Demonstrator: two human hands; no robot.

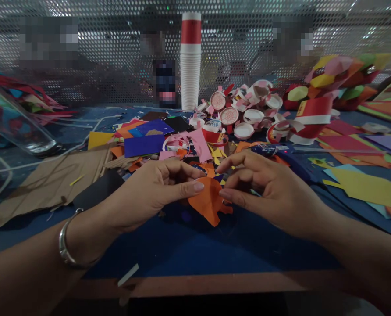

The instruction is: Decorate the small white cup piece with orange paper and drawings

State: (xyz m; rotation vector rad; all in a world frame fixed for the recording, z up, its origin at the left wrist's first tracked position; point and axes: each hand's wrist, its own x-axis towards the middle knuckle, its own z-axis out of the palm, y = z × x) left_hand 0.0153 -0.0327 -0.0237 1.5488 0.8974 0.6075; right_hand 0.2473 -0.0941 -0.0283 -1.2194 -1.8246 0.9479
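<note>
**Both hands at an orange paper cutout, scrap pile close behind**

The orange paper cutout (208, 202) sits low over the blue tabletop (198, 252), centre of view, with a ragged lower edge. The left hand (149, 193) pinches its left side, thumb flat on top and fingers tucked behind. The right hand (269, 188) meets its right edge with the thumb tip, fingers curled loosely above. Can't tell if the right hand actually grips it. The hands are close together, nearly touching across the piece. There is a silver bracelet (65, 241) on the left wrist.

Directly behind the hands a heap of coloured paper scraps (211, 156) crowds the work spot. It includes a pink piece (200, 145) and a purple square (143, 145), with a yellow sheet (97, 139) further left. A black paper piece (97, 191) lies just beside the left forearm, on a wrinkled brown paper sheet (47, 182). To the right, a yellow cut shape (369, 188) lies near the right wrist.

Further back is a pile of cut cup rings and bottoms (244, 116), red and white. A tall stack of paper cups (190, 66) stands upright against the perforated metal screen (83, 48). A clear plastic container (16, 125) lies tilted at far left. A white strip (128, 275) lies at the near table edge, well apart from the hands.
</note>
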